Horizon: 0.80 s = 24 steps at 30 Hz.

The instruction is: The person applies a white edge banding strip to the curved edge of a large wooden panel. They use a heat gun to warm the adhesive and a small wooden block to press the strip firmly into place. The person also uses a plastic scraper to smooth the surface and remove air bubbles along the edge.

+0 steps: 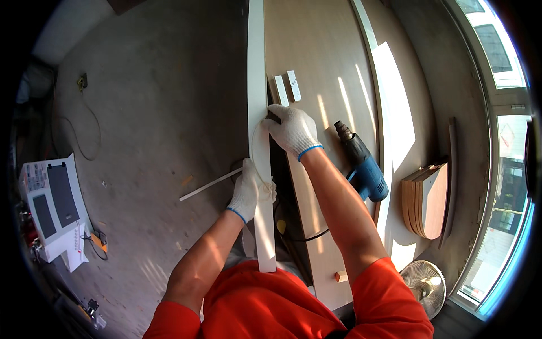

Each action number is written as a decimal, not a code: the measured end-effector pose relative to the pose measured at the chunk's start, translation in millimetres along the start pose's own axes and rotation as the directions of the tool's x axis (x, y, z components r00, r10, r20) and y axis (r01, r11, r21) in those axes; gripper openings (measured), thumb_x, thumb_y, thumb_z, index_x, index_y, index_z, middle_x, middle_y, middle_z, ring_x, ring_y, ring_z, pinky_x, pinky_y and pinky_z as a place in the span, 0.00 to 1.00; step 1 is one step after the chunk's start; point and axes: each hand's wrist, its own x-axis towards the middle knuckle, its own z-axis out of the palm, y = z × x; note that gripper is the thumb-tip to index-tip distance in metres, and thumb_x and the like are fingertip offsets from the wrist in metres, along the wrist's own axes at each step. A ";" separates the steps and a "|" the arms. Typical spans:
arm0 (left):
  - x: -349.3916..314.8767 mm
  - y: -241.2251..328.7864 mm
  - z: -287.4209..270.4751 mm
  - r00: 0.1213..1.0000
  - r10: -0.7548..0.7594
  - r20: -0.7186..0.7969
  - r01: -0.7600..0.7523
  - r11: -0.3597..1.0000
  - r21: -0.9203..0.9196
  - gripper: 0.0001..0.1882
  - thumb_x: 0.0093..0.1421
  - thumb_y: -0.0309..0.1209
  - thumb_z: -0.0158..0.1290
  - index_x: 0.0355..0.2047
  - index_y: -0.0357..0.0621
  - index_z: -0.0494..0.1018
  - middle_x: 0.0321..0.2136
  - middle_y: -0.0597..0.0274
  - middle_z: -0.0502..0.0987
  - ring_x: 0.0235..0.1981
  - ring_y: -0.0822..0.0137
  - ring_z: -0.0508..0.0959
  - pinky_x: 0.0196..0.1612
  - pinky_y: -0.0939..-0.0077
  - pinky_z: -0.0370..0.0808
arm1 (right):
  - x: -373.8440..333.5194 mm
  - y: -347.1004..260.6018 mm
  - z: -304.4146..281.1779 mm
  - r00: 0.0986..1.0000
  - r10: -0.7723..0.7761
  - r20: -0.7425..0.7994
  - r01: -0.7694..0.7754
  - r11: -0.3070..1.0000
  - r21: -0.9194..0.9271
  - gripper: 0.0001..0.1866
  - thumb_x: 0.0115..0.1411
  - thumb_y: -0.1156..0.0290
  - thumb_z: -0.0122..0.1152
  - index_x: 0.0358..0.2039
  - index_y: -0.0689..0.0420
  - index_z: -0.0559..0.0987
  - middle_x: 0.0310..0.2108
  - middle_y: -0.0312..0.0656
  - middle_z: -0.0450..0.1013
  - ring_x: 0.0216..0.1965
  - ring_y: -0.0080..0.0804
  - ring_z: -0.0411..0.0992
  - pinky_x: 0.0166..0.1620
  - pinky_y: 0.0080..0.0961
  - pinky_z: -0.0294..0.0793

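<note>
A long, narrow white board [257, 68] runs from the far edge down to my red shirt. My left hand [247, 192], in a white knitted glove with a blue cuff, wraps round the board from its left side. Farther up, my gloved right hand [294, 129] is closed at the board's right edge, fingertips curled against it. A thin pale strip loops faintly over the board between my hands. From beside my left hand a straight white strip [209, 184] sticks out over the floor; whether the two are one piece, I cannot tell.
Right of my right hand, a blue heat gun [367, 172] lies on the wood-toned panel [316, 45]. Two small white blocks [287, 87] sit ahead. Stacked curved boards [423, 200] and a fan [424, 288] are at right; a white carton [53, 209] stands on the left floor.
</note>
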 end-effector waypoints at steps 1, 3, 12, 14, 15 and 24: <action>-1.2 -0.6 0.8 1.000 -0.011 -0.013 0.011 1.000 -0.008 0.49 0.69 0.79 0.33 0.41 0.38 0.74 0.24 0.54 0.78 0.22 0.58 0.81 0.28 0.60 0.82 | 5.7 -2.8 -2.8 1.000 -0.002 0.001 0.002 1.000 0.002 0.19 0.66 0.53 0.61 0.52 0.46 0.87 0.42 0.49 0.85 0.48 0.52 0.83 0.52 0.44 0.82; -1.6 -0.5 2.1 0.999 -0.027 -0.031 0.026 0.999 -0.019 0.48 0.69 0.79 0.33 0.40 0.39 0.74 0.23 0.55 0.78 0.22 0.59 0.81 0.28 0.60 0.82 | 18.2 -3.4 -5.9 1.000 -0.009 -0.026 0.009 1.000 -0.003 0.20 0.66 0.52 0.61 0.51 0.48 0.87 0.43 0.48 0.86 0.49 0.51 0.83 0.53 0.44 0.82; 18.4 12.1 -19.3 0.975 -0.109 0.191 0.116 0.993 -0.025 0.52 0.67 0.81 0.33 0.50 0.38 0.73 0.31 0.51 0.80 0.28 0.51 0.83 0.34 0.54 0.85 | 30.0 -9.8 -12.1 0.998 0.039 -0.054 -0.044 0.994 -0.099 0.23 0.66 0.51 0.63 0.53 0.53 0.85 0.44 0.51 0.86 0.48 0.53 0.84 0.54 0.47 0.82; 39.6 38.1 -10.7 0.965 -0.084 0.247 0.129 0.976 -0.172 0.51 0.69 0.80 0.31 0.48 0.39 0.74 0.30 0.48 0.81 0.27 0.51 0.84 0.34 0.53 0.86 | 36.6 -2.1 -6.8 0.995 0.038 -0.089 -0.048 0.992 -0.114 0.23 0.65 0.51 0.65 0.51 0.56 0.84 0.42 0.54 0.85 0.46 0.56 0.84 0.51 0.49 0.83; 49.3 53.2 -5.4 0.962 -0.071 0.265 0.140 0.957 -0.254 0.50 0.69 0.79 0.30 0.47 0.39 0.74 0.30 0.47 0.81 0.27 0.51 0.84 0.34 0.53 0.86 | 37.2 -4.9 -9.0 0.997 0.024 -0.077 -0.031 0.995 -0.097 0.24 0.64 0.50 0.66 0.52 0.55 0.84 0.43 0.54 0.85 0.47 0.55 0.84 0.52 0.48 0.82; 58.2 99.7 29.6 0.995 0.002 0.104 -0.003 1.000 0.002 0.41 0.74 0.72 0.34 0.44 0.43 0.74 0.25 0.54 0.79 0.23 0.55 0.81 0.30 0.55 0.82 | 35.4 -15.3 -29.4 0.999 0.032 -0.041 -0.032 0.999 0.004 0.20 0.61 0.51 0.66 0.45 0.50 0.88 0.39 0.50 0.85 0.44 0.54 0.84 0.50 0.47 0.83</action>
